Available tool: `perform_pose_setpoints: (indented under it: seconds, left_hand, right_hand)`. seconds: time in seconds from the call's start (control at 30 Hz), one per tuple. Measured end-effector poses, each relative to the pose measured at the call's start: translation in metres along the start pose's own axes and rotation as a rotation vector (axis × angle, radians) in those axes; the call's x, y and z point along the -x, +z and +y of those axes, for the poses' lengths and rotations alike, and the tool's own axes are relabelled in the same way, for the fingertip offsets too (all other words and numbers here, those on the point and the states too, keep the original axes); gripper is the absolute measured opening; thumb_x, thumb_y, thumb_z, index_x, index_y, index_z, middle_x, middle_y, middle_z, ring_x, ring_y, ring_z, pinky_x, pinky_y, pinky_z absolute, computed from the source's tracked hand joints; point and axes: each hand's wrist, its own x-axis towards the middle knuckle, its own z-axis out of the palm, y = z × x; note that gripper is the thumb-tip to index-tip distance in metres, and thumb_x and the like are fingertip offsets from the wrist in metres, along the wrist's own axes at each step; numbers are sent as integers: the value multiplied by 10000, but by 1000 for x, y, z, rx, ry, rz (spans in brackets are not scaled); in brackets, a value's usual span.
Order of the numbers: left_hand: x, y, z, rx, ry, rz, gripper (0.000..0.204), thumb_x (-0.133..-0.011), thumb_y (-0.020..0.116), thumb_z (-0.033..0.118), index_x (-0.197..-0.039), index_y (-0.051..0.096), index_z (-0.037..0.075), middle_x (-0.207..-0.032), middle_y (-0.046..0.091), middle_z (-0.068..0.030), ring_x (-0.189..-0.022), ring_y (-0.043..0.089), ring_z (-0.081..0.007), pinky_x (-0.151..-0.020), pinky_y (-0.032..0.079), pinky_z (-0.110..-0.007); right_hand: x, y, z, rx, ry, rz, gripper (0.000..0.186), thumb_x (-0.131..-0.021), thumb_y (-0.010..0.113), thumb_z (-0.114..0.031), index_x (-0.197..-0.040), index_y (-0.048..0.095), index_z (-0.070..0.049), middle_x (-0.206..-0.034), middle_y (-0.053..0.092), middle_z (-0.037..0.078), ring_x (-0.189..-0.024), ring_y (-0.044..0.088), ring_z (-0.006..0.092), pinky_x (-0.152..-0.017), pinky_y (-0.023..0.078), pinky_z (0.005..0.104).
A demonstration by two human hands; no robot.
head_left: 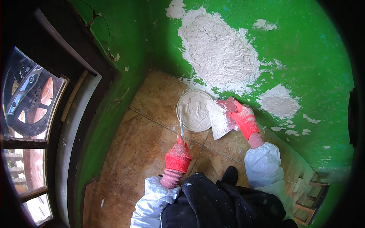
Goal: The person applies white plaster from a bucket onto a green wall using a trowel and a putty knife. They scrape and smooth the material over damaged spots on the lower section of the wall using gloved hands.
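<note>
Left hand grasps a thin tool at the bucket; right hand grips a white-coated scraper by the bucket's right edge; tiled floor stretches out leftward

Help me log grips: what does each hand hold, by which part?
Left hand: a thin tool, by its near end. Right hand: a plaster-smeared plate, by its right side.
</note>
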Motion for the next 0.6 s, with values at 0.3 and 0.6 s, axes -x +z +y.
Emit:
perform_pose_setpoints:
  seconds: [0.3, 0.6]
  left_hand:
    - [-8, -2, 4, 10, 21, 22, 497, -907, 437, 281, -1306, 372, -8, -749, 632, -184, -703, 624, -350, -626, 488, -462]
    - [-15, 2, -1, 59, 55, 56, 486, -908, 438, 280, -1304, 381, 5, -746, 629, -190, -695, 620, -360, -609, 486, -468]
  right_hand:
    - [-30, 12, 4, -356, -118, -97, 500, -753, 620, -182, -1234, 537, -74, -817, 633, 170, -672, 574, 174, -640, 469, 317]
    - [-23, 42, -20, -509, 85, -88, 435, -785, 611, -116, -1216, 564, -79, -811, 654, 19, -643, 531, 77, -597, 448, 250]
